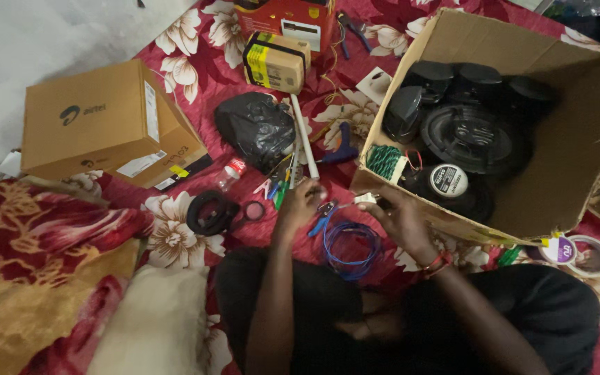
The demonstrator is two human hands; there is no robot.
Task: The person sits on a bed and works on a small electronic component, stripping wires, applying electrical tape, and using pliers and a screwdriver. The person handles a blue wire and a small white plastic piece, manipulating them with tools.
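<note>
Left hand (pixel 301 203): fingers curled, resting by the blue-handled pliers (pixel 323 217) on the red flowered cloth (pixel 196 76); whether the grip grasps anything, cannot tell.
Right hand (pixel 398 214): grip pinched on a small white part (pixel 365 198), just beside the large open cardboard box (pixel 564 173).
Blue wire coil (pixel 351 244): on the cloth, between both hands, near the person's lap.
Box contents: black round speakers (pixel 473 135), green string spool (pixel 385 161).
Nearby: crumpled black plastic bag (pixel 256 128), white tube (pixel 305 146), black ring (pixel 210 212).
</note>
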